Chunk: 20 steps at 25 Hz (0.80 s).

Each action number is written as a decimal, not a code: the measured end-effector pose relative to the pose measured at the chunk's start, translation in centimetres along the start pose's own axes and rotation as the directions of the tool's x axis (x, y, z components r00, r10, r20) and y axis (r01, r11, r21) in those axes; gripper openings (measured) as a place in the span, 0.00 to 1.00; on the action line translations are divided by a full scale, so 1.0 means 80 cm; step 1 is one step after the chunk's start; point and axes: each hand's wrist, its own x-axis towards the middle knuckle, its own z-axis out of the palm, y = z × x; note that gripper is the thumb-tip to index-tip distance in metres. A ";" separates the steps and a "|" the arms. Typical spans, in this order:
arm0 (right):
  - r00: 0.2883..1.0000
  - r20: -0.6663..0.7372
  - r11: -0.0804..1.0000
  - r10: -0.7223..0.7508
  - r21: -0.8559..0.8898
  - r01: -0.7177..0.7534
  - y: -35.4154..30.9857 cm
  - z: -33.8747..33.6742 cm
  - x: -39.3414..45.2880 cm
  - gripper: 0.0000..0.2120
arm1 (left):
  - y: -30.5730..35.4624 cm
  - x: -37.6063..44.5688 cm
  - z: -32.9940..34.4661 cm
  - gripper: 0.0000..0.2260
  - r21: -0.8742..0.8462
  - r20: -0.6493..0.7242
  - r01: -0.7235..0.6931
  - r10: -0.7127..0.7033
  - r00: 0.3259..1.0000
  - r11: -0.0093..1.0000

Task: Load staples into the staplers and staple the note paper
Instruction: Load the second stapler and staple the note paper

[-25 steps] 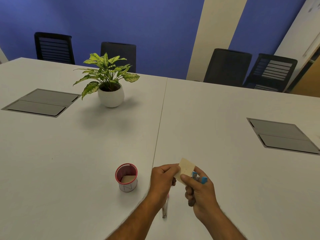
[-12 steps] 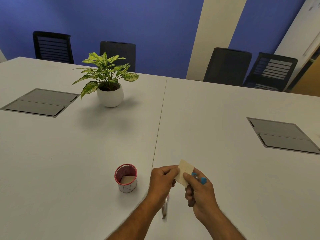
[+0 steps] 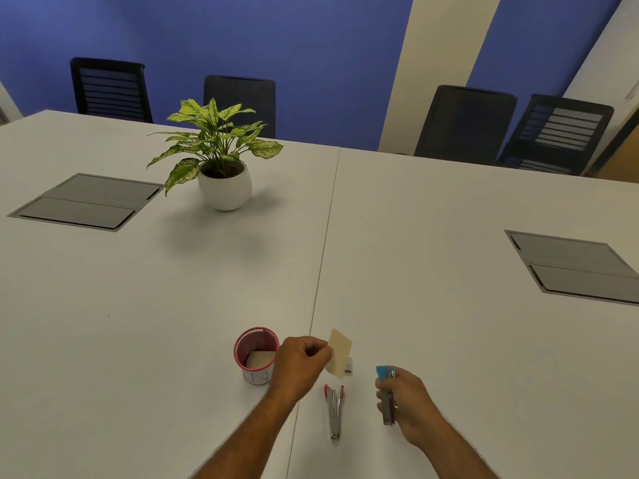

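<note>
My left hand (image 3: 301, 365) pinches a pale yellow note paper (image 3: 339, 352) by its left edge and holds it upright above the table. My right hand (image 3: 404, 402) grips a blue stapler (image 3: 386, 392), blue tip pointing away, apart from the paper. A pink stapler (image 3: 334, 411) lies flat on the table between my hands. Behind the paper a small staple box (image 3: 348, 366) is partly hidden. A red mesh cup (image 3: 256, 354) beside my left hand holds more note paper.
A potted plant (image 3: 221, 160) stands at the far left of the white table (image 3: 449, 236). Grey cable hatches (image 3: 86, 202) (image 3: 574, 267) are set into the table on both sides. Black chairs line the far edge.
My hands have come apart: the right hand drew the blue stapler off the paper to the right, the left hand keeps the paper. The pink stapler and staple box are now uncovered.
</note>
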 end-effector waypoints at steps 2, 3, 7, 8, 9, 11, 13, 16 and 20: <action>0.999 -0.038 0.985 -0.022 -0.172 0.015 0.013 0.001 0.011 0.21 | 0.003 0.009 -0.017 0.05 0.137 -0.030 -0.024 0.029 0.999 0.990; 0.994 -0.083 0.951 -0.075 -0.306 0.046 0.018 0.001 0.016 0.20 | 0.005 0.014 -0.028 0.06 0.217 -0.046 -0.033 0.044 0.998 0.976; 0.952 -0.133 0.676 -0.277 -0.730 0.095 0.034 0.004 0.031 0.11 | 0.011 0.034 -0.075 0.09 0.514 -0.083 -0.032 0.086 0.993 0.857; 0.947 -0.133 0.655 -0.293 -0.750 0.097 0.037 0.005 0.033 0.10 | 0.013 0.039 -0.087 0.10 0.578 -0.082 -0.027 0.091 0.992 0.815; 0.943 -0.138 0.643 -0.302 -0.760 0.095 0.039 0.006 0.035 0.10 | 0.014 0.044 -0.099 0.11 0.635 -0.078 -0.018 0.087 0.993 0.772; 0.942 -0.143 0.630 -0.303 -0.772 0.086 0.044 0.009 0.040 0.09 | 0.014 0.054 -0.119 0.11 0.708 -0.067 0.022 0.036 0.997 0.706; 0.945 -0.138 0.615 -0.297 -0.784 0.080 0.049 0.011 0.043 0.08 | 0.011 0.064 -0.133 0.10 0.759 -0.063 0.074 -0.040 0.997 0.647; 0.942 -0.133 0.591 -0.309 -0.802 0.081 0.054 0.012 0.049 0.09 | 0.004 0.073 -0.140 0.07 0.794 -0.094 0.121 -0.075 0.993 0.595; 0.938 -0.128 0.555 -0.322 -0.828 0.077 0.057 0.011 0.054 0.08 | -0.005 0.085 -0.129 0.08 0.821 -0.085 0.095 -0.043 0.995 0.563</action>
